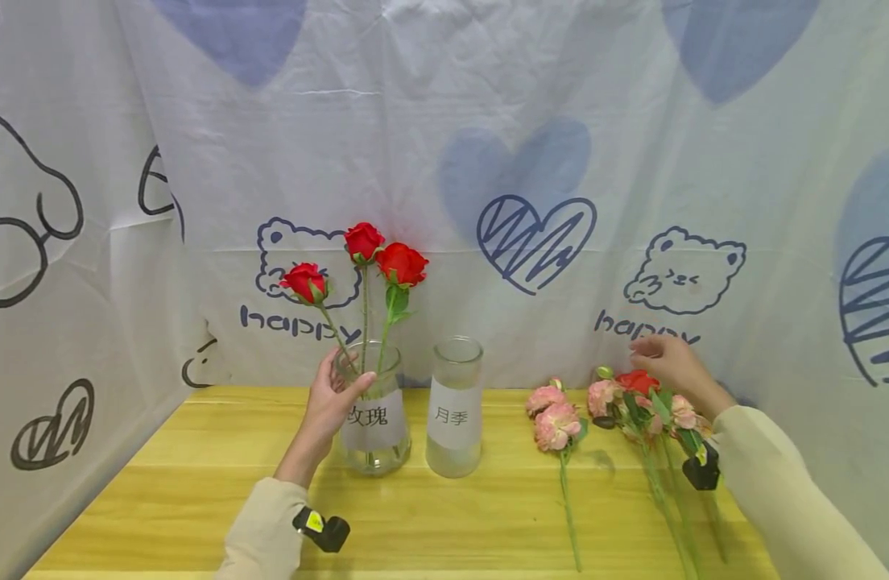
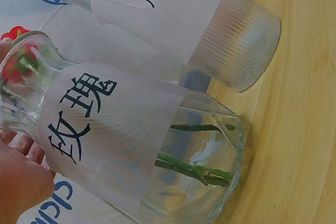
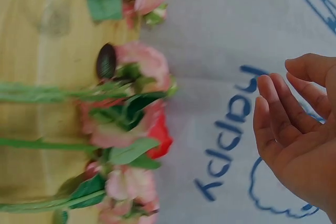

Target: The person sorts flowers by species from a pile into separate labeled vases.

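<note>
Beige right sleeve [image 1: 785,491] nearest me, I have the left hand [image 1: 331,400] gripping the glass vase [image 1: 375,423] at its neck, the right hand [image 1: 674,365] empty, loosely spread near a red rose [image 1: 638,381] on the counter [image 1: 495,515], where crowding pink flowers [image 1: 602,399] could snag it if tugged.

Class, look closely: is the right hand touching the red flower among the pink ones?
Apart. The right wrist view shows it: a plain stretch of backdrop separates the right hand from the red flower.
</note>
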### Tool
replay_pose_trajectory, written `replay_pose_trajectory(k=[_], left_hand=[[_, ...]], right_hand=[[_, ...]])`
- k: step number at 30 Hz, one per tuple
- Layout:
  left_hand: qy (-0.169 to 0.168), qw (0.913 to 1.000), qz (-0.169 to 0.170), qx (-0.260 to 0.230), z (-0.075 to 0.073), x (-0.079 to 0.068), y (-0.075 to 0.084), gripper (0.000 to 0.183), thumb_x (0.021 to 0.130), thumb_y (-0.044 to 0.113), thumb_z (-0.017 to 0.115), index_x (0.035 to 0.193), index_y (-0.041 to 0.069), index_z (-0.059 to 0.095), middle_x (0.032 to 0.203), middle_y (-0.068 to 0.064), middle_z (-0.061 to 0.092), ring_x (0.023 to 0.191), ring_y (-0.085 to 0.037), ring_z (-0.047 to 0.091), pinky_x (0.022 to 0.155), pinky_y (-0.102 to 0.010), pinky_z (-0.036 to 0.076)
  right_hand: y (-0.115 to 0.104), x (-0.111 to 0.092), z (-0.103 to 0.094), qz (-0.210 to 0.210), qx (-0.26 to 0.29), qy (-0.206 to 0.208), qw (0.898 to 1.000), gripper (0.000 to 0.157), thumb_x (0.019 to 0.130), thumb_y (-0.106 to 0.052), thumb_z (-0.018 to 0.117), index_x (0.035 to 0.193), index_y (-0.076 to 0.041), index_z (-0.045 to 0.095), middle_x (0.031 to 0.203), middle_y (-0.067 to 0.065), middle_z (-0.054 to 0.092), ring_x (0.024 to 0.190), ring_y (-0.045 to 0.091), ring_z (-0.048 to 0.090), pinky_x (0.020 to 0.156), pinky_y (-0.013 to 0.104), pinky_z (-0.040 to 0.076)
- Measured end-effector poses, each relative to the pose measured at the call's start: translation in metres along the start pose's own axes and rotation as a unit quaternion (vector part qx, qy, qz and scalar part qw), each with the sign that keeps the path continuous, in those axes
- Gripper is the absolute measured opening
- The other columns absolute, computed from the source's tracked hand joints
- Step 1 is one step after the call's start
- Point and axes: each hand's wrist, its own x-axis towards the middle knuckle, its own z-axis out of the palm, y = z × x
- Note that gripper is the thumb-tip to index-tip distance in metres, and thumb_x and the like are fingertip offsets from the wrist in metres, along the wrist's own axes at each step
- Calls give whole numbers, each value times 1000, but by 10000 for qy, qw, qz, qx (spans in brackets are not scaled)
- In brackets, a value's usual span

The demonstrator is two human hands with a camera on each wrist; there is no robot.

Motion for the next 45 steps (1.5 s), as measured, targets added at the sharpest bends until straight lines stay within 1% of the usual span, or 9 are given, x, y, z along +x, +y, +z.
replay_pose_trajectory(k=[3, 8, 12, 15, 21, 23, 28, 35, 45], left_hand=[[15, 10000, 35, 8, 0, 0, -1, 81, 91, 22, 66, 152, 3, 16, 154, -17, 29, 142, -32, 23, 117, -42, 17], [13, 10000, 66, 24, 0, 1, -2, 80, 91, 21, 66, 152, 3, 17, 154, -18, 29, 143, -32, 22, 118, -42, 17], [1, 10000, 75, 19, 0, 1, -1, 81, 91, 22, 66, 152, 4, 17, 154, -17, 29, 143, -32, 22, 118, -42, 17], [-13, 10000, 51, 21, 1, 1, 0, 82, 90, 24, 67, 152, 5, 16, 154, -15, 29, 143, -31, 22, 118, -41, 17], [-18, 10000, 86, 3, 1, 1, 1, 81, 91, 23, 66, 152, 4, 17, 154, -17, 29, 143, -32, 22, 118, -41, 17], [-11, 10000, 92, -2, 1, 0, 1, 81, 91, 23, 66, 152, 4, 17, 154, -16, 30, 143, -32, 22, 118, -41, 17], [20, 10000, 63, 32, 0, 0, -1, 81, 90, 23, 67, 152, 5, 18, 154, -16, 30, 142, -30, 23, 117, -40, 18], [12, 10000, 82, 4, 1, 0, -2, 82, 90, 24, 67, 152, 5, 17, 154, -16, 29, 142, -31, 23, 117, -41, 17], [41, 10000, 73, 25, 0, 0, -3, 82, 90, 24, 67, 152, 5, 17, 154, -17, 29, 142, -30, 23, 117, -40, 18]], right_hand=[[15, -8, 1, 28, 168, -112, 9998, 36, 96, -12, 56, 119, 16, 54, 113, 32, 60, 99, 42, 59, 78, 46, 55], [40, -20, 6, 0, 337, -31, 9994, 37, 96, -9, 57, 119, 20, 53, 114, 35, 59, 102, 47, 58, 81, 52, 54], [58, -31, 12, 351, 414, 39, 9985, 41, 97, -13, 56, 124, 18, 52, 120, 36, 56, 104, 47, 56, 80, 51, 54], [70, -38, 17, 436, 396, 141, 9982, 37, 96, -9, 57, 120, 18, 53, 114, 35, 58, 98, 43, 60, 73, 44, 57], [92, -47, 23, 141, 382, 307, 9987, 31, 91, 0, 62, 111, 22, 54, 100, 32, 63, 79, 20, 65, 61, 32, 58], [97, -50, 24, 214, 357, 262, 9988, 32, 92, -2, 62, 112, 22, 54, 103, 32, 63, 79, 18, 63, 63, 33, 58], [104, -58, 28, 426, 366, 48, 9984, 37, 93, -6, 61, 115, 22, 54, 107, 32, 62, 82, 24, 64, 66, 35, 58], [116, -64, 36, 550, 710, -196, 9958, 33, 92, 1, 57, 113, 26, 49, 99, 30, 63, 79, 20, 63, 64, 31, 57], [121, -68, 41, 636, 617, -254, 9957, 32, 91, 3, 57, 111, 27, 49, 98, 33, 63, 81, 32, 66, 68, 36, 59]])
